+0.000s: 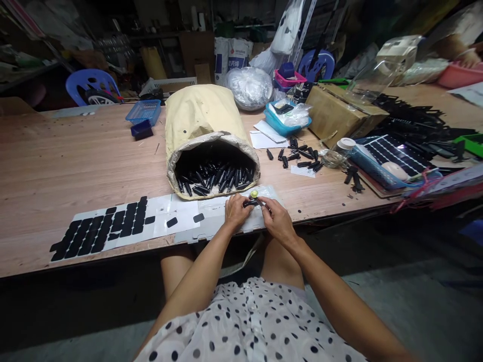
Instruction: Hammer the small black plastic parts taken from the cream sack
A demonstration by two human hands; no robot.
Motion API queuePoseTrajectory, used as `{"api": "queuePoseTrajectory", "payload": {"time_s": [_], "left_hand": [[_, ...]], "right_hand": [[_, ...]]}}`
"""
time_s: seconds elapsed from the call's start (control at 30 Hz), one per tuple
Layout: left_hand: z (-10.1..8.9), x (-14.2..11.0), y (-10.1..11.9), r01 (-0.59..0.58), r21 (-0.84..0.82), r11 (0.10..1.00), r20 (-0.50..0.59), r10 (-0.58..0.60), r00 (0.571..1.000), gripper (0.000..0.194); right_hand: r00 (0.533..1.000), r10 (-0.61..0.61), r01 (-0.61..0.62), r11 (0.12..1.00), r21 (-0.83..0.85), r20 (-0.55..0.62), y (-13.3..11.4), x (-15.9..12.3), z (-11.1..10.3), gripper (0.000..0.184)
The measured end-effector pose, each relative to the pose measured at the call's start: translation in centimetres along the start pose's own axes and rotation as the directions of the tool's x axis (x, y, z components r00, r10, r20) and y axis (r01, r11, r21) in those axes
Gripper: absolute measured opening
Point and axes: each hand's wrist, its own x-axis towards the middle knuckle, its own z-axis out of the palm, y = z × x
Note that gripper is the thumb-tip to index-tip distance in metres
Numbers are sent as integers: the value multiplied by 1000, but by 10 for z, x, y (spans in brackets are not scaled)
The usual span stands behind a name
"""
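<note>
Just in front of the sack's mouth, my left hand [237, 211] is closed on a small, elongated black plastic piece [249, 203]. From the other side my right hand [277, 218] pinches at the piece's right end; its fingertips partly cover what they grip. A small round yellow item [254, 193] shows right behind the fingertips. Both hands rest over a pale cardboard sheet [211, 221] at the table edge. The beige sack [207, 108] lies on its side, mouth towards me, with many similar black pieces [222, 176] inside.
Sheets of black rounded stickers [100, 229] lie to the left. Loose black pieces [302, 156] are scattered right of the sack. Beyond stand a blue basket [145, 111], a teal basket [281, 125] and a cardboard box [335, 113]. Another person's hand [468, 58] is at far right.
</note>
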Motion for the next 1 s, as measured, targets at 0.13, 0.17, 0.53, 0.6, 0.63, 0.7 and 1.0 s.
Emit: {"api": "queuePoseTrajectory", "payload": {"time_s": [0.13,0.17,0.53,0.6,0.63,0.7,1.0], "left_hand": [[-4,-2,5,15,-23,1000,14,-15,1000,14],[-5,-2,6,14,-29,999,19,-13,1000,14],[-2,-4,7,-5,7,1000,19,4,1000,15],[-1,-4,7,-9,15,1000,24,9,1000,14],[-1,-4,7,-13,16,1000,26,12,1000,14],[-1,-4,7,-18,13,1000,28,18,999,14],[1,-4,3,-33,-17,999,22,33,999,16]], "right_hand": [[999,26,-26,1000,13,25,6,2,2,40],[999,35,-35,999,1,5,10,5,1,40],[895,375,-439,834,-335,-241,65,81,-10,41],[887,379,-456,809,-370,-265,69,82,-1,40],[888,367,-454,802,-389,-279,71,82,4,39],[893,327,-437,789,-432,-308,72,80,12,38],[900,267,-422,731,-536,-344,73,79,19,35]]}}
